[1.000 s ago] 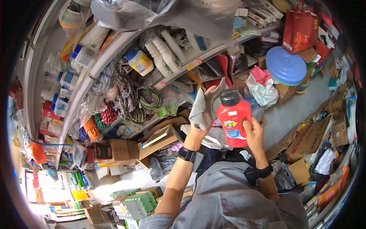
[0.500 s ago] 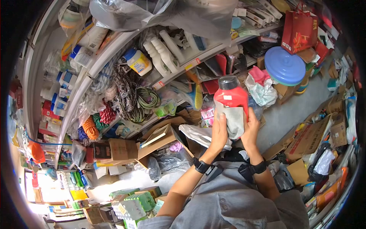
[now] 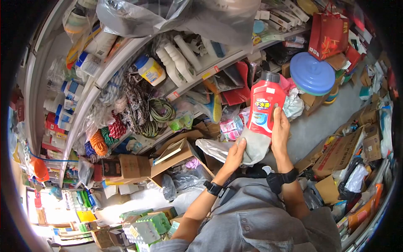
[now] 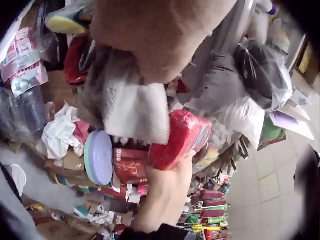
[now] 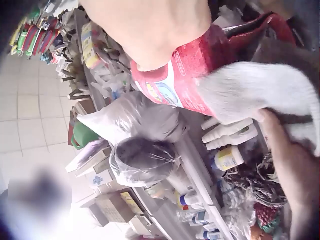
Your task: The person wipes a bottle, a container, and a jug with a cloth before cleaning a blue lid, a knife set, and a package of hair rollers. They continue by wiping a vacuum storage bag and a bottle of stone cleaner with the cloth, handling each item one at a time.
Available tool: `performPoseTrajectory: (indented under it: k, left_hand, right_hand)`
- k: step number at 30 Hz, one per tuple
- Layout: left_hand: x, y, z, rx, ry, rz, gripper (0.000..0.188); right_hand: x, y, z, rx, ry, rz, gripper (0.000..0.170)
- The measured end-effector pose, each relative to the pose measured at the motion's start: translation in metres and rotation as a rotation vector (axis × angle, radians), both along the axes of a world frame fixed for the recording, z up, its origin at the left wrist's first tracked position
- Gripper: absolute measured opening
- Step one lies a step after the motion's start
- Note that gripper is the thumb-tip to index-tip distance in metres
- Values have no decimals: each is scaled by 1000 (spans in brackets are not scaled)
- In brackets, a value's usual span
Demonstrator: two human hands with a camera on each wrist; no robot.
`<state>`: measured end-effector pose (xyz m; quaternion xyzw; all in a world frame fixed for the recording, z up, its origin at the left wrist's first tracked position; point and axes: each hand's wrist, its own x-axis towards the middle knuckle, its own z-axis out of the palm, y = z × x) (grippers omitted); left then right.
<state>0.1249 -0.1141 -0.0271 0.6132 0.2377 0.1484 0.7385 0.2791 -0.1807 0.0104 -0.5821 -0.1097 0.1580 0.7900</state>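
Observation:
In the head view my right hand (image 3: 280,130) grips a red plastic bottle (image 3: 265,101) by its side, thumb on the front. The bottle has a dark cap (image 3: 270,76) and a label with Chinese characters and a blue picture; it leans slightly right. My left hand (image 3: 236,154) pinches a pale grey cloth (image 3: 255,146) against the bottle's lower end, hiding its base. From the left wrist, the cloth (image 4: 137,112) hangs from the left hand (image 4: 160,35) beside the red bottle (image 4: 177,140). The right wrist view shows the cloth (image 5: 250,90) meeting the bottle's end.
Shelves on the left hold rope coils (image 3: 161,109), a white jar with a blue lid (image 3: 150,70) and several bottles. Cardboard boxes (image 3: 178,159) stand below. A blue round lid (image 3: 312,73) and a red gift bag (image 3: 328,35) are at upper right. Plastic bags (image 3: 176,17) hang overhead.
The cloth, first raised beside the bottle, came across its front and is now at its lower end. The label shows again. The right hand keeps its grip, with the bottle now higher and tilted.

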Motion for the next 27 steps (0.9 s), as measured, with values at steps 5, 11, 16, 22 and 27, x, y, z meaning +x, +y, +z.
performPoseTrajectory:
  k: [5, 11, 16, 22, 27]
  left_hand:
    - [-4, 35, -19, 57, 132, 429, 37]
    - [24, 42, 62, -104, -12, 468, 52]
    - [33, 1, 93, 34, -169, 264, 61]
    - [21, 0, 58, 1026, 3, 92, 55]
    - [32, 22, 66, 951, 20, 172, 54]
  right_hand:
    - [4, -1, 14, 152, 188, 16, 42]
    - [-10, -1, 14, 13, 56, 94, 40]
    - [-18, 7, -4, -143, -120, 86, 35]
    - [-22, 5, -1, -328, -151, 104, 36]
    - [-27, 8, 0, -255, -115, 182, 36]
